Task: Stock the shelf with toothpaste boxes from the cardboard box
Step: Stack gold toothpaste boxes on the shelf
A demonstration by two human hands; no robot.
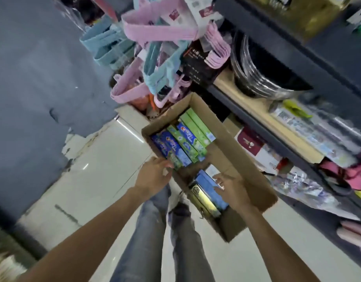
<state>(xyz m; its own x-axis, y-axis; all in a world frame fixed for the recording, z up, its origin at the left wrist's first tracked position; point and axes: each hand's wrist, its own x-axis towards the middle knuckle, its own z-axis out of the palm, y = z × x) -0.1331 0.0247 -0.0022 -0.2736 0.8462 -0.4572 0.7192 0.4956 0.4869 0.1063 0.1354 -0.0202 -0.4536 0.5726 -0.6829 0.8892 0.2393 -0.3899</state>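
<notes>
An open cardboard box [234,143] stands on the floor beside the dark shelf [263,127]. Inside, at its far end, lie several blue and green toothpaste boxes [183,139] side by side. More boxes, blue and gold [208,192], lie at its near end. My left hand [155,174] sits at the box's left rim, fingertips touching the end of a green toothpaste box. My right hand [230,188] hovers inside the box over the blue box, fingers spread and holding nothing. The view is tilted and blurred.
Pink and blue plastic hangers [155,58] hang in bundles above the box's far end. The shelf holds steel bowls [263,76], packaged goods and a red-and-white carton [254,147]. My legs in jeans [155,231] stand on the pale tiled floor [98,180].
</notes>
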